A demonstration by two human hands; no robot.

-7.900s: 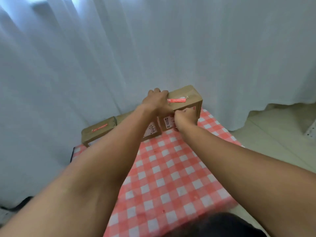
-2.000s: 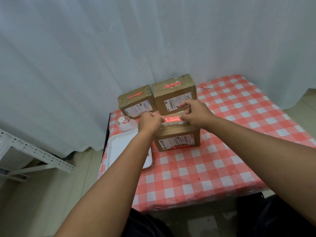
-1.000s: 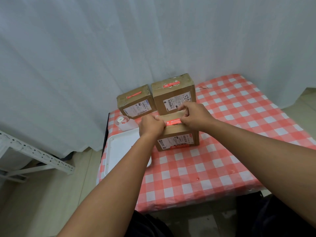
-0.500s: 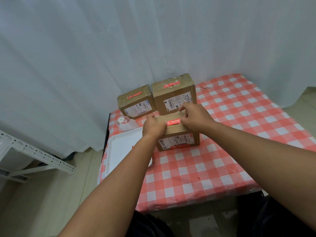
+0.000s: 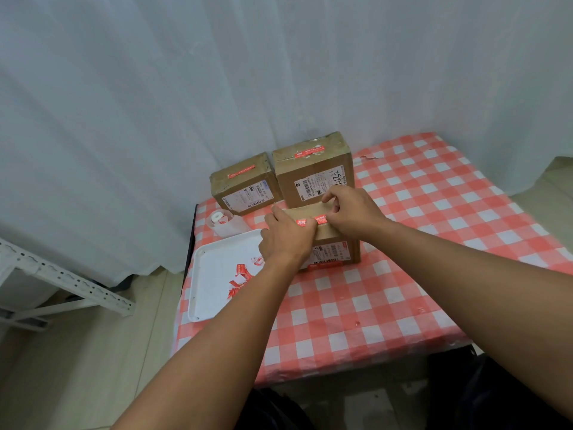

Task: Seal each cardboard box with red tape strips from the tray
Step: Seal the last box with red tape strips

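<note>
Three brown cardboard boxes stand on the red-checked table. The nearest box (image 5: 333, 249) has a red tape strip (image 5: 312, 220) across its top seam. My left hand (image 5: 286, 240) lies over the strip's left end and my right hand (image 5: 348, 209) presses its right end, fingers bent on the box top. Behind stand a small box (image 5: 245, 189) and a taller box (image 5: 313, 172), each with a red strip on top. The white tray (image 5: 217, 274) at the left holds several loose red strips (image 5: 240, 276).
A roll of white tape backing (image 5: 221, 221) lies behind the tray. White curtains hang behind the table. A white metal rack (image 5: 62, 280) stands on the floor at the left. The table's near edge (image 5: 341, 364) is just in front of me.
The red strip, held stretched above the near box two seconds ago, now lies on its top. Both hands have lowered onto the box and my left hand has slid over the strip's end.
</note>
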